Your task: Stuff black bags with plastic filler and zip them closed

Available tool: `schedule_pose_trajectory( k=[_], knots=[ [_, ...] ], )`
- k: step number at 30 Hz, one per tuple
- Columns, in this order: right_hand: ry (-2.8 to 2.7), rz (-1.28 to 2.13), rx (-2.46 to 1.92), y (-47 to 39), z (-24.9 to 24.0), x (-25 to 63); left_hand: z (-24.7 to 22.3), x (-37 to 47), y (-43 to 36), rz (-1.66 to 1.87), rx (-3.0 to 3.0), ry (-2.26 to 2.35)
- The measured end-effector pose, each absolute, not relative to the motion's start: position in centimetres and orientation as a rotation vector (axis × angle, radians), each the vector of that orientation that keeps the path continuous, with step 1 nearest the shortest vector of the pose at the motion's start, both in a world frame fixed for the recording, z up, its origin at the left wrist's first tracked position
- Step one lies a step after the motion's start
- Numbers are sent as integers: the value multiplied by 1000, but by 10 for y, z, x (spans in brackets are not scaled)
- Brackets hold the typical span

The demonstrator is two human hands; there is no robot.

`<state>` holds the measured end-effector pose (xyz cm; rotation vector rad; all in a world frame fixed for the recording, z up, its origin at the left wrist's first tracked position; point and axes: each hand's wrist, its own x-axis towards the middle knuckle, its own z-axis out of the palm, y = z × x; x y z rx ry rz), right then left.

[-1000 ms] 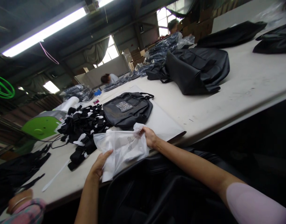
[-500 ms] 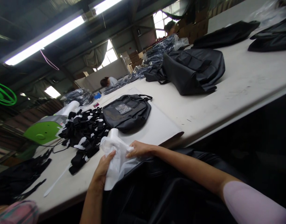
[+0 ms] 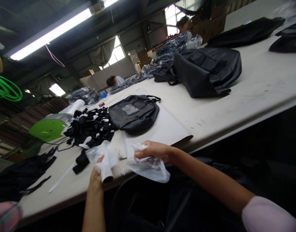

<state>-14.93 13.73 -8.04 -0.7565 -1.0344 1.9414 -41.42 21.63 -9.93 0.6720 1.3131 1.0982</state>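
My left hand (image 3: 97, 174) is closed round a white roll of thin plastic (image 3: 105, 162). The roll's dark hollow end faces me, and loose film fans out above the thumb. A crumpled clear plastic bag (image 3: 150, 172) hangs from my right hand (image 3: 159, 150), whose fingers are pinched on it. A gap separates the two pieces of plastic. Below my hands, a large black bag (image 3: 148, 203) of shiny material lies in shadow against the table edge. A finished-looking black bag (image 3: 143, 117) with a clear window pocket lies on the table just beyond.
Black straps with buckles (image 3: 91, 129) are heaped left of the window-pocket bag. Behind them stands a green machine (image 3: 45, 129). More black bags (image 3: 208, 72) lie at the right. Two people work farther back. A plaid sleeve (image 3: 6, 214) shows at lower left.
My hands have moved apart, the left one leftward with the roll. The plastic that stretched between them is now separate, one piece in each hand. The view has shifted slightly.
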Motion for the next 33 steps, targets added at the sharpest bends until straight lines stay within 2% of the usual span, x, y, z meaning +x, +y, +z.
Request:
schedule_pose_trajectory(
  k=[2, 5, 10, 17, 21, 24, 27, 29, 33],
  knots=[
    [-1015, 1869, -690, 134, -78, -139, -101, -427, 223, 1207, 691, 1414],
    [-821, 1721, -820, 142, -89, -143, -110, -425, 226, 1272, 850, 1515],
    [-801, 1732, -790, 157, -118, -166, -106, -410, 241, 1125, 1250, 1714],
    [-755, 1629, -866, 172, -144, -167, -86, -406, 300, 865, 1658, 1982],
    [-644, 1601, -853, 185, -148, -165, -83, -389, 306, 893, 1778, 2057],
    [-599, 1606, -841, 188, -147, -165, -73, -379, 274, 1034, 1923, 2019],
    [-539, 1606, -826, 185, -144, -165, -61, -371, 206, 1078, 2041, 1799],
    [-491, 1595, -811, 182, -141, -165, -55, -366, 152, 977, 2075, 1461],
    [-464, 1583, -763, 171, -135, -160, -62, -366, 66, 453, 2289, 916]
  ],
)
